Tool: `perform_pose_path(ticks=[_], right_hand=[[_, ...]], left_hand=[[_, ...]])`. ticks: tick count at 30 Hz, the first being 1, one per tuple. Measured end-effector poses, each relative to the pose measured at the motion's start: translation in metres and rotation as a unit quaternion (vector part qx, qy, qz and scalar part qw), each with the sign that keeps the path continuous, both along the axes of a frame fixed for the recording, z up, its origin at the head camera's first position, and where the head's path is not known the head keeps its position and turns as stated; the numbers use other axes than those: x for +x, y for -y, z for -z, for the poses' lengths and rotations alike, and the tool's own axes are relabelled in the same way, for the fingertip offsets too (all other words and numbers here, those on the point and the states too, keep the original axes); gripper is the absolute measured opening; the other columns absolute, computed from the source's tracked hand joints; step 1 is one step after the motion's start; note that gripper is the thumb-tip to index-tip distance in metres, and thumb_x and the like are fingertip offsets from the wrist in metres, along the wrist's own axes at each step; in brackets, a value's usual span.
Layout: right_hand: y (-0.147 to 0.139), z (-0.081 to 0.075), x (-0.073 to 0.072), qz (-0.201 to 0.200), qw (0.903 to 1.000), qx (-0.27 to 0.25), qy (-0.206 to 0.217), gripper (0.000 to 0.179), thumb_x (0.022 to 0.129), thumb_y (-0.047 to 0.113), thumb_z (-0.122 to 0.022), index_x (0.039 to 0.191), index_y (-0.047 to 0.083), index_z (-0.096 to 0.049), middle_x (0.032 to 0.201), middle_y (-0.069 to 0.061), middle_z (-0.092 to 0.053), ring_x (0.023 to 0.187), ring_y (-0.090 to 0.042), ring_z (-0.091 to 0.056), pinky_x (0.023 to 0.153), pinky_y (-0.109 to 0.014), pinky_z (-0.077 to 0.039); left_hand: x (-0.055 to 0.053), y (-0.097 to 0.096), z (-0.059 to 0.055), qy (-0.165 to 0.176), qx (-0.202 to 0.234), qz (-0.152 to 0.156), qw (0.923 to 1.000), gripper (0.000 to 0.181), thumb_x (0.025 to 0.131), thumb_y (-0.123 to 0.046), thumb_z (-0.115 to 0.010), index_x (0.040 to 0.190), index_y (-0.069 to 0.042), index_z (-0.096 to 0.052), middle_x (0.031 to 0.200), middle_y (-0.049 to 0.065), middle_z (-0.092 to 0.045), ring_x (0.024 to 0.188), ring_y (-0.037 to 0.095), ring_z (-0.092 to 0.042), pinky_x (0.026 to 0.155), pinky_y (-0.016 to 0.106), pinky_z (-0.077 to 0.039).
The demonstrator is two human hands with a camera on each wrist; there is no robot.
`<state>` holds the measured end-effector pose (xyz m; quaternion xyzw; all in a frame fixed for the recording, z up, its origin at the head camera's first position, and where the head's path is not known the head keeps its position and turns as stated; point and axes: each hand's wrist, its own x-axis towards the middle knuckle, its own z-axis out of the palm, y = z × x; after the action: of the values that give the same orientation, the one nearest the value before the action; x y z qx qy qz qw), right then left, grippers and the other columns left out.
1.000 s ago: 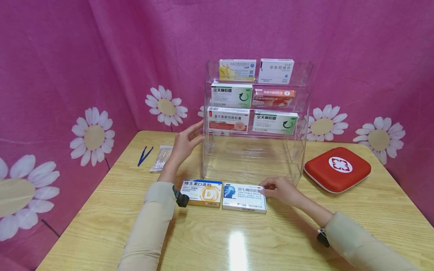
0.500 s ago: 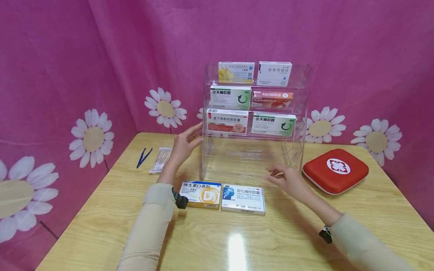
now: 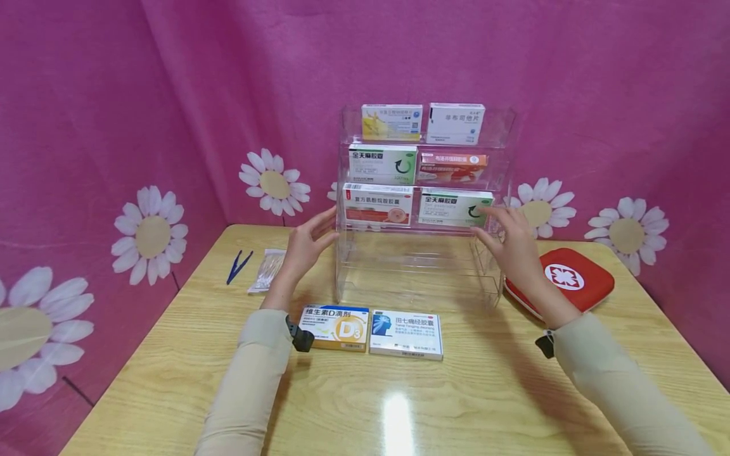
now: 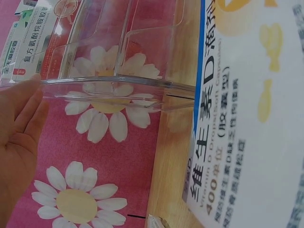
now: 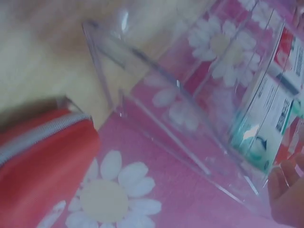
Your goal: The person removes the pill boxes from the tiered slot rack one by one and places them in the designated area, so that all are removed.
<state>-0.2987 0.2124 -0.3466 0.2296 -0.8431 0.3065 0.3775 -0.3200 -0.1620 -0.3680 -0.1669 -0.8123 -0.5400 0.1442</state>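
Note:
A clear acrylic display rack stands on the table, medicine boxes in its upper three tiers. My left hand rests its extended fingers against the rack's left side; the left wrist view shows the fingertips right at the clear edge. On the right, my right hand reaches to the third tier, thumb and fingers spread at the right end of a green-and-white capsule box. Beside that box sits a red-and-white capsule box. In front of the rack lie a vitamin D box and a blue-and-white capsule box.
A red first-aid case lies right of the rack, partly behind my right forearm. Blue tweezers and a packet of cotton swabs lie at the left. A pink flowered curtain hangs behind the wooden table.
My right hand has left the blue-and-white capsule box on the table and risen to the rack's third tier at the right. My left hand stays at the rack's side.

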Motion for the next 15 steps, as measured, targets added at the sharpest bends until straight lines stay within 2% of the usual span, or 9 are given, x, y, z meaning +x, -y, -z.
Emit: perform_pose_path(ticks=[5,8,15], right_hand=[[-0.005,-0.011,-0.019,0.029,0.9984,0.027,-0.040,0.040,0.083,0.005,-0.076,0.119,-0.006,-0.063,0.113,-0.026,-0.060,0.106,-0.041,-0.052,0.090,-0.051,-0.048],[-0.006,-0.016,-0.027,0.044,0.9959,0.055,-0.057,0.040,0.084,0.007,-0.075,0.120,-0.006,-0.062,0.112,-0.027,-0.060,0.104,-0.042,-0.052,0.089,-0.053,-0.049],[-0.006,-0.019,-0.039,0.069,0.9878,0.128,-0.057,0.036,0.082,0.001,-0.076,0.115,-0.006,-0.064,0.110,-0.026,-0.063,0.104,-0.041,-0.056,0.092,-0.054,-0.053]], left_hand=[[-0.001,0.001,0.001,-0.005,0.001,0.000,1.0000,0.053,0.091,-0.004,-0.066,0.142,-0.007,-0.051,0.142,0.016,-0.056,0.129,0.029,-0.057,0.106,0.031,-0.052],[-0.002,0.001,0.001,-0.008,0.004,0.001,1.0000,0.053,0.091,-0.002,-0.066,0.141,-0.006,-0.051,0.141,0.016,-0.056,0.129,0.029,-0.057,0.106,0.031,-0.052],[-0.002,0.000,0.001,-0.008,0.004,0.001,1.0000,0.053,0.091,-0.002,-0.066,0.141,-0.006,-0.051,0.141,0.017,-0.057,0.129,0.030,-0.058,0.106,0.031,-0.052]])
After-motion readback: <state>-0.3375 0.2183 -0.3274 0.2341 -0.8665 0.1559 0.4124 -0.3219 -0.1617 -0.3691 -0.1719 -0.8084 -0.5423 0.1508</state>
